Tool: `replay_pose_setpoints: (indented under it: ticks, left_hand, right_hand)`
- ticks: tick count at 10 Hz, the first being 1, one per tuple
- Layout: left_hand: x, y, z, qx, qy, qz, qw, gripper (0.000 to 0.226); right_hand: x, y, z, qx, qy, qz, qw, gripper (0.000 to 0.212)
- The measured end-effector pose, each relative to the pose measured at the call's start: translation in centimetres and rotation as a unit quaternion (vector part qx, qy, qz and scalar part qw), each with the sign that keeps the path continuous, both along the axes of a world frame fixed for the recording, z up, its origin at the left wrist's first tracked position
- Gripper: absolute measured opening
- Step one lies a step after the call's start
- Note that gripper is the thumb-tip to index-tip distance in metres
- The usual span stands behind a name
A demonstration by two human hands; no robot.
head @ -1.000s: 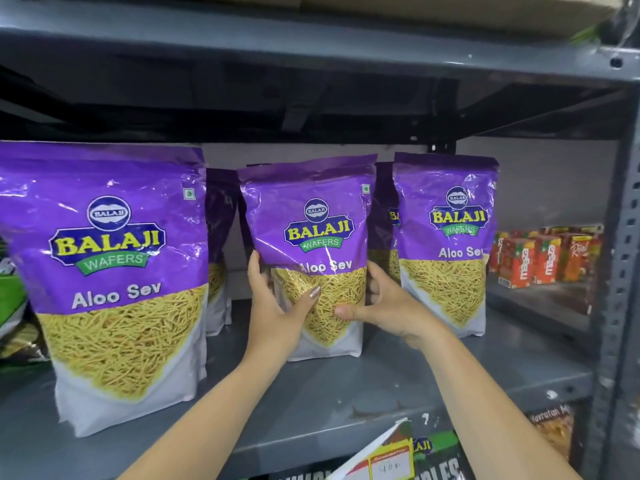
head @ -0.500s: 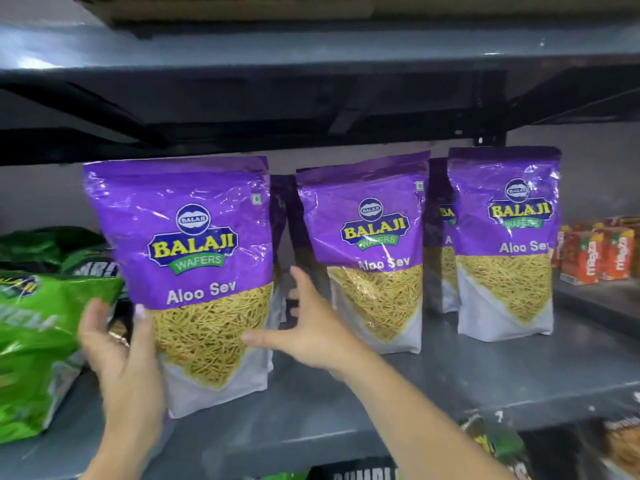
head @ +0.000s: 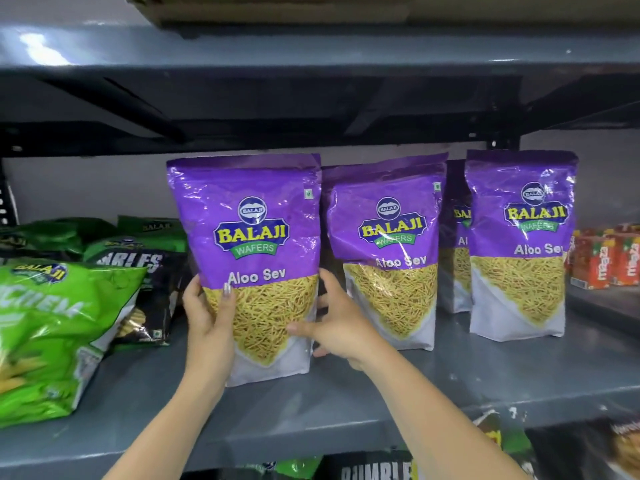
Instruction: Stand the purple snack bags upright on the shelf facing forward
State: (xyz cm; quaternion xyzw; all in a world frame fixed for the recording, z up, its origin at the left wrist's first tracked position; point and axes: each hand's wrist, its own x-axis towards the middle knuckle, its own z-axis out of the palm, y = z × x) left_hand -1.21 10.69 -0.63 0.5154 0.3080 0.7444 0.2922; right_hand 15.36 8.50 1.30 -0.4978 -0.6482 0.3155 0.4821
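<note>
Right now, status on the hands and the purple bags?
Left hand and right hand grip the leftmost purple bag by its sides. Bag upright, label forward, on the shelf. Green bag lies left, clear of it.

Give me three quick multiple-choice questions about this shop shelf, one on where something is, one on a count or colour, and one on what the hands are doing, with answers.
1. Where do the green snack bags lie relative to the purple bag being handled?
A. To its left
B. To its right
C. On the shelf above

2. How many purple bags stand in the front row, facing forward?
A. One
B. Three
C. Five

3. What are the hands doing?
A. Both hang free of any bag
B. Both grip the green bags
C. The left hand and right hand hold the sides of one purple bag

Answers:
1. A, the green bags sit at the left end of the grey shelf.
2. B, three labels face the camera, with at least one more bag partly hidden behind.
3. C, thumbs and fingers wrap that bag's two edges.
</note>
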Motion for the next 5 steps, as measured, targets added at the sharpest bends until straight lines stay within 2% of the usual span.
replay_pose_setpoints:
  ticks: [3,4,5]
  left_hand:
    - [-0.2,0.2,-0.1,-0.016,0.041,0.010,0.999,0.047]
    - [-0.2,0.0,-0.2,-0.005,0.079,0.058,0.995,0.053]
    - [0.2,-1.3,0.0,0.002,0.160,0.205,0.966,0.073]
  right_hand:
    - [-0.3,0.0,0.0,-0.032,0.039,0.000,0.999,0.083]
    - [-0.3,-0.2,-0.2,-0.020,0.031,0.000,0.999,0.080]
    - [-0.2,-0.9,-0.2,-0.004,0.008,-0.023,1.000,0.092]
